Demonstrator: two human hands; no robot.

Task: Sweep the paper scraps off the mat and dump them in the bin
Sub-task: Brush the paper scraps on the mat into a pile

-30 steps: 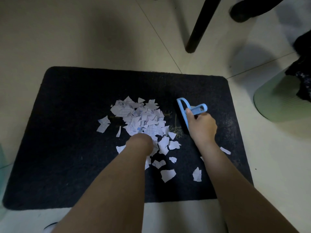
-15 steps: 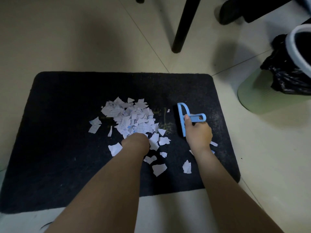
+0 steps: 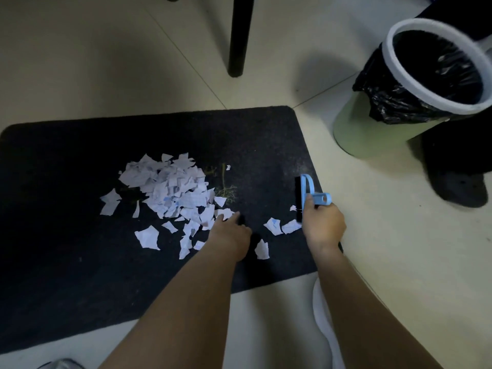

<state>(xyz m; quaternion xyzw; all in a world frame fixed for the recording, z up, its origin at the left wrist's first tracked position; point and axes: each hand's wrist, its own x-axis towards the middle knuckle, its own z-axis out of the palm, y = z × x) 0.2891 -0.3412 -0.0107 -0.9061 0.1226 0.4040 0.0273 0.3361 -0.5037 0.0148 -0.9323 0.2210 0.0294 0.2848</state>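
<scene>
A heap of white paper scraps lies in the middle of the black mat, with loose scraps scattered to its right and front. My right hand grips a small blue brush at the mat's right edge, its bristles down beside two loose scraps. My left hand rests on the mat just right of the heap, fingers bent down; whether it holds anything is lost in the dark. The bin, green with a white rim and black liner, stands on the floor at the far right.
A black furniture leg stands on the tiled floor beyond the mat. A dark shoe sits near the bin. My white shoe is beside the mat's near right corner. A dry twig lies by the heap.
My right hand has carried the brush rightwards to the mat's edge. My left hand has slid right, off the heap. The view has swung right and the bin now shows fully.
</scene>
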